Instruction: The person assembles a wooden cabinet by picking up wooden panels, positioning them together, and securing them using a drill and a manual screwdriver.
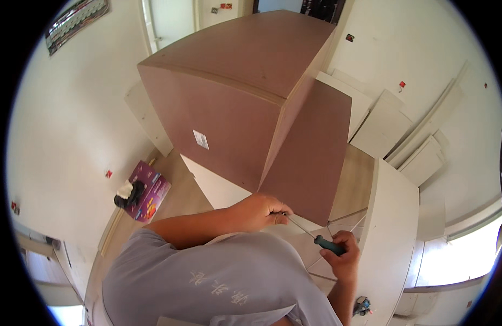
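In my right hand (346,255) is a screwdriver (329,245) with a dark green handle, my fingers wrapped round it. Its thin metal shaft slants up and left to my left hand (268,209). The fingers of that hand are pinched together at the shaft's tip; anything small between them is hidden. Both hands are in front of my chest, just short of a large brown cabinet (218,119). A brown panel (313,157) adjoins the cabinet's right side, its near corner close to my left hand.
A long white panel (392,228) runs along my right, with a small blue power tool (362,306) on it. White boards (384,125) lean on the right wall. On the floor at left stands a purple box (147,190) with black and pale cloth (130,193) on it.
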Tool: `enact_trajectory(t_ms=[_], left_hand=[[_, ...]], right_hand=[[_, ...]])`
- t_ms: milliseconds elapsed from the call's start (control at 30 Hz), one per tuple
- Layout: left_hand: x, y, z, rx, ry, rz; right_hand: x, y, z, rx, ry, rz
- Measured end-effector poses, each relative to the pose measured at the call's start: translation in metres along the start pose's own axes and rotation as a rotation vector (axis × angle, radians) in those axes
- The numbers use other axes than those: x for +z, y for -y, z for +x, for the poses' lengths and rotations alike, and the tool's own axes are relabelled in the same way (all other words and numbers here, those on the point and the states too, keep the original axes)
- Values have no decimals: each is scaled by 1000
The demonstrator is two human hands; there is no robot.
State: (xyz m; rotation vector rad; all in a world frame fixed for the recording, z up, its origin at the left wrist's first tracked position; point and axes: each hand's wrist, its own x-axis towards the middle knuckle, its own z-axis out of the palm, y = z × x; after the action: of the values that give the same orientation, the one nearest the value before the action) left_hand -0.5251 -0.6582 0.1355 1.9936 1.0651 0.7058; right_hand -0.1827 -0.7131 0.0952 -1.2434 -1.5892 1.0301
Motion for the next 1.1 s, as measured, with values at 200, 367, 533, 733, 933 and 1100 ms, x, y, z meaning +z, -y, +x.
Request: enact_trajectory(t_ms=[200, 367, 533, 733, 933, 1100], left_hand=[[-79, -39, -22, 338, -117, 337], [-164, -108, -5, 365, -396, 778], [-247, -145, 39, 73, -388, 723], [-275, -116, 69, 72, -251, 567], [-280, -110, 68, 20, -268, 380], [-277, -119, 73, -52, -166, 440]], right_hand=[[-16, 111, 44, -370, 32, 108], [-6, 238, 128, -904, -250, 114], [51, 370, 223, -1070, 7, 235], [99, 402, 323, -678, 381, 637], [120, 407, 354, -662, 278, 678], [133, 405, 375, -802, 246, 466]])
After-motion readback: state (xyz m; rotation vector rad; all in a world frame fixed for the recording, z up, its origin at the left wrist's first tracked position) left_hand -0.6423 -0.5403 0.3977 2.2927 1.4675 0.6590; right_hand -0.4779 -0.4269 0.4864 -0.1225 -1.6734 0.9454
